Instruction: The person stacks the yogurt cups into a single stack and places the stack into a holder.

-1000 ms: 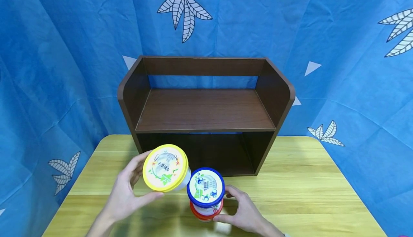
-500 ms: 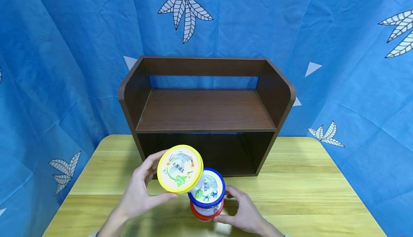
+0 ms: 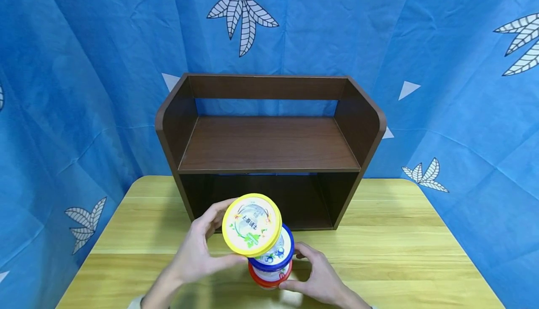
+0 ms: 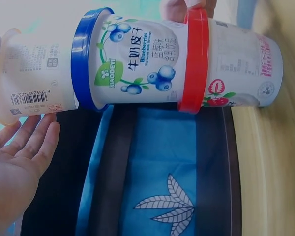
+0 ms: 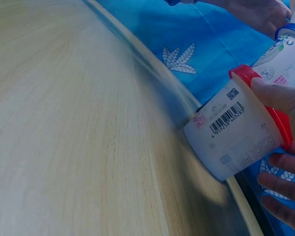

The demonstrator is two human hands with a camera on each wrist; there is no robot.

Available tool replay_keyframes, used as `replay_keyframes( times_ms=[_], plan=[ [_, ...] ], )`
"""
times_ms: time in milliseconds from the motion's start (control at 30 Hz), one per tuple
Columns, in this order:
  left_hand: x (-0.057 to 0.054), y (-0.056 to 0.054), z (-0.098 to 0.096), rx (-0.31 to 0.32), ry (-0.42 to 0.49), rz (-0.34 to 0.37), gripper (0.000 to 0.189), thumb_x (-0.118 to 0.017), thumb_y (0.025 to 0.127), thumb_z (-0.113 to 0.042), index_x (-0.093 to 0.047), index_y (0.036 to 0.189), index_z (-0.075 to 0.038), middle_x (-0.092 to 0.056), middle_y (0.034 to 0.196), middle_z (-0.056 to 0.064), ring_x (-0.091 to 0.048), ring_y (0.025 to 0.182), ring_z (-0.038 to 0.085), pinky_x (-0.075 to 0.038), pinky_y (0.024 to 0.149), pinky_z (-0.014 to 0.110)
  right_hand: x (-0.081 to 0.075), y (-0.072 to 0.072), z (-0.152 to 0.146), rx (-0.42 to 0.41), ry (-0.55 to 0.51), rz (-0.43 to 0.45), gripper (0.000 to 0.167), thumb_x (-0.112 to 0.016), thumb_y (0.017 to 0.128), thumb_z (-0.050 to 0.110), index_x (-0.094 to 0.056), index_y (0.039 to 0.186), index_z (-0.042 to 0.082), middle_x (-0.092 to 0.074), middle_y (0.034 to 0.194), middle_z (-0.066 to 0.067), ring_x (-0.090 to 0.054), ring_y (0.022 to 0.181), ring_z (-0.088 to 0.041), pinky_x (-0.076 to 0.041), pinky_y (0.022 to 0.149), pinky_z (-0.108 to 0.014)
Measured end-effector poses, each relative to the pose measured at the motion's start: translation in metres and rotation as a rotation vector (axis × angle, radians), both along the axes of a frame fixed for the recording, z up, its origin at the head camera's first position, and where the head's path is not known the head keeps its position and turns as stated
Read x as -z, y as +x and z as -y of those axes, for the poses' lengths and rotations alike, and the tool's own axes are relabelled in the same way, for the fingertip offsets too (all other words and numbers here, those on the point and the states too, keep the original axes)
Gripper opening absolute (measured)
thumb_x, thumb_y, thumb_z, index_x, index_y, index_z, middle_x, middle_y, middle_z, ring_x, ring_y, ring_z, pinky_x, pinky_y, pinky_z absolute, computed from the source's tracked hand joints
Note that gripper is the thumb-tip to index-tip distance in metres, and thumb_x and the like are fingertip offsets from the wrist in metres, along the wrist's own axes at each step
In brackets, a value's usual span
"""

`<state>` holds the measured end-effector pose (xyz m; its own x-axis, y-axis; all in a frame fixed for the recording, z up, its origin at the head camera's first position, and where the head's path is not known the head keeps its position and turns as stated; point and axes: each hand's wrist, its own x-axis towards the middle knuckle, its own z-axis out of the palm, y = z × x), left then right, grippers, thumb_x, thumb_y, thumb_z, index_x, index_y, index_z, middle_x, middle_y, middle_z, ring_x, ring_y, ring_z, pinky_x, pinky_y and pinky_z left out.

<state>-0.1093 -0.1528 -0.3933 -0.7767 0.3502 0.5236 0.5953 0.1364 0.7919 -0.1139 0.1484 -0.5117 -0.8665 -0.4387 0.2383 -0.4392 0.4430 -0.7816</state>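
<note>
Three white milk drink cups stand one over another in front of the shelf. The red-lidded cup (image 5: 228, 130) is at the bottom, upright on the table. On its lid stands the blue-lidded cup (image 4: 135, 64), printed with blueberries. My left hand (image 3: 201, 250) grips the yellow-lidded cup (image 3: 251, 225), whose base is right at the blue lid in the left wrist view. From above, the yellow lid overlaps part of the blue one. With thumb and fingers around the red lid, my right hand (image 3: 316, 276) holds the bottom cup from the right.
A dark brown two-level shelf (image 3: 269, 143) stands behind the cups, close to the hands. The light wood table (image 3: 400, 243) extends to both sides. A blue curtain (image 3: 320, 33) with leaf prints hangs behind it.
My left hand has carried the yellow-lidded cup rightward, from beside the blue-lidded cup to over it. The right hand and the two lower cups have stayed in place.
</note>
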Motion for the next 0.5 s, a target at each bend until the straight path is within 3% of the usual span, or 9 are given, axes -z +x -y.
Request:
replay_keyframes(
  times_ms=[500],
  plan=[
    [-0.0007, -0.0026, -0.0109, 0.019, -0.036, 0.047, 0.092, -0.095, 0.072, -0.011, -0.049, 0.152, -0.019, -0.069, 0.139, 0.002, -0.068, 0.123, 0.013, -0.058, 0.102, 0.03, 0.0002, -0.0003, -0.0004, -0.01, -0.019, -0.009, 0.063, -0.094, 0.078, 0.042, -0.064, 0.132, 0.031, -0.074, 0.123, 0.015, -0.069, 0.111, -0.005, -0.062, 0.095, -0.035]
  ],
)
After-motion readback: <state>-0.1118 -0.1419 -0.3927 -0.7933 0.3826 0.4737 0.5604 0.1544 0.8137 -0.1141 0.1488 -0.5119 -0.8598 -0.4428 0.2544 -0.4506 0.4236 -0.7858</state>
